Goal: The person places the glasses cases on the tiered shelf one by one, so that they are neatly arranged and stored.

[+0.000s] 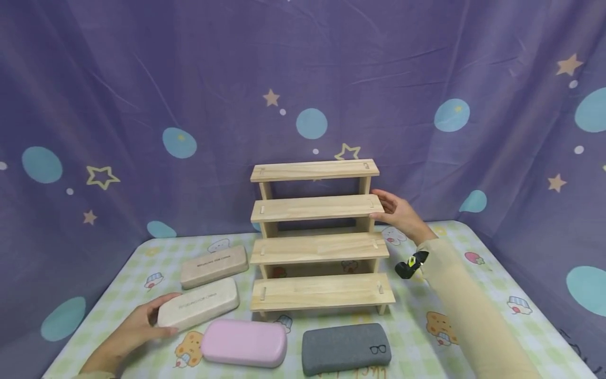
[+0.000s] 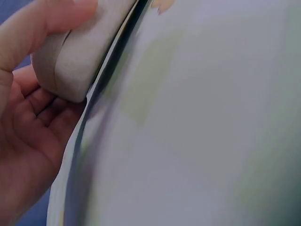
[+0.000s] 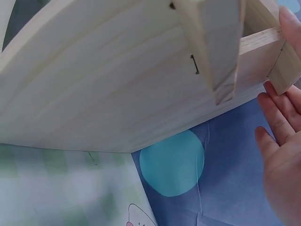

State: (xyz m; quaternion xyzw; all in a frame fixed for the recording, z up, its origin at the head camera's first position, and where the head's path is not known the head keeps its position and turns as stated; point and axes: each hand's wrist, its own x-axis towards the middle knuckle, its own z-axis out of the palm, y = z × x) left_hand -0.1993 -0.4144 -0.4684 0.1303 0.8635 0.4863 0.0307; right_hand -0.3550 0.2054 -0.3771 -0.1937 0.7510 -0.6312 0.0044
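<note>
My left hand grips the left end of an off-white glasses case, thumb on the near side and fingers round the far side. In the left wrist view the thumb lies across the same case, with the fingers curled behind its end. A four-step wooden display stand stands in the middle of the table. Its right side is held by my right hand at the second shelf from the top, thumb at the front edge. The right wrist view has that hand with its fingertips against the wood.
A beige glasses case lies behind the off-white one. In front are a pink case and a grey case with a glasses print. A checkered cloth covers the table; a purple curtain hangs close behind the stand.
</note>
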